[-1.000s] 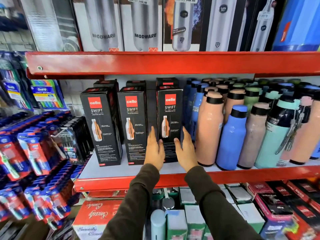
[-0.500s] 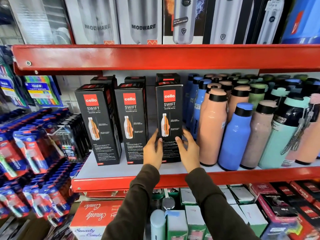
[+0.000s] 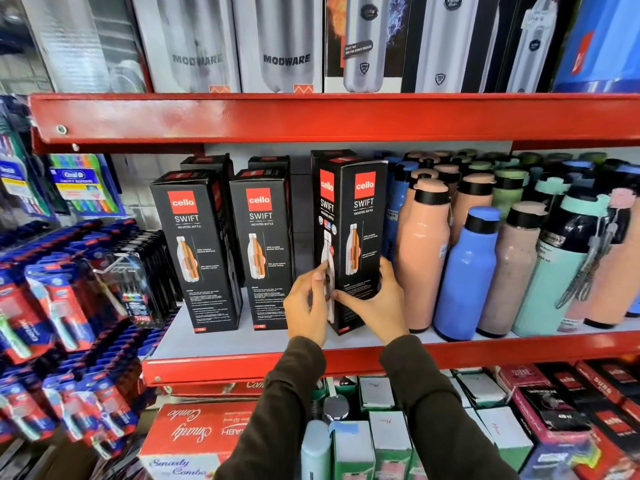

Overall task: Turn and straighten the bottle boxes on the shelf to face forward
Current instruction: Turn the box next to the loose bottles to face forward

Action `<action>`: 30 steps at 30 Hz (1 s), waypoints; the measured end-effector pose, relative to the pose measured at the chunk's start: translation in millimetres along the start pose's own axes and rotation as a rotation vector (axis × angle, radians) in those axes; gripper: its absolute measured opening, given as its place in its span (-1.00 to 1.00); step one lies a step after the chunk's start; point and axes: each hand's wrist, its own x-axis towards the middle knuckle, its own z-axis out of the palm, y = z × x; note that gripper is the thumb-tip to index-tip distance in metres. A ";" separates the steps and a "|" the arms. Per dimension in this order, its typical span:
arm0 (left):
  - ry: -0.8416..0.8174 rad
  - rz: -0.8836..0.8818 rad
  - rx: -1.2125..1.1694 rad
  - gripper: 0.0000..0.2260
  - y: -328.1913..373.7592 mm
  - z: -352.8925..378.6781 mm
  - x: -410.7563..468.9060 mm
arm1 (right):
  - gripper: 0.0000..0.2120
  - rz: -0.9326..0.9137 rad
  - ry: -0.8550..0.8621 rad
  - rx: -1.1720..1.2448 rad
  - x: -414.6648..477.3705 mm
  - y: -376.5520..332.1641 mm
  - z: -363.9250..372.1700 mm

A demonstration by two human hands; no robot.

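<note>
Three black bottle boxes stand in a row on the middle red shelf [image 3: 242, 368]. The left box [image 3: 197, 251] and the middle box [image 3: 263, 247] show their fronts. The right box [image 3: 349, 237] stands turned, one corner pointing at me, so two of its faces show. My left hand [image 3: 306, 306] grips its lower left face. My right hand [image 3: 375, 306] holds its lower right face and front corner. More black boxes stand behind the row, mostly hidden.
Loose bottles in peach, blue [image 3: 467, 271] and mint crowd the shelf right of the turned box. Toothbrush packs [image 3: 62, 299] hang at the left. Steel bottle boxes [image 3: 284, 46] fill the shelf above. Cartons [image 3: 194, 434] sit below.
The right box was facing forward between my hands; it has now rotated so a corner points at me. Both hands have closed on its lower part.
</note>
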 end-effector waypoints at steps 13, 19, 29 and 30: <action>-0.070 -0.119 0.077 -0.66 2.6 2.2 8.4 | -0.11 0.051 -0.180 0.020 9.8 0.1 -8.5; -0.074 -0.147 0.038 -0.67 -4.7 0.3 5.9 | -0.12 0.056 -0.266 -0.011 14.7 12.8 -9.8; -0.063 -0.122 0.127 -0.59 -5.2 4.8 5.9 | -0.32 0.081 -0.285 -0.048 18.5 18.6 -6.3; -0.057 -0.124 0.139 -0.58 -6.2 5.3 6.5 | -0.32 0.060 -0.290 -0.055 19.1 17.8 -5.6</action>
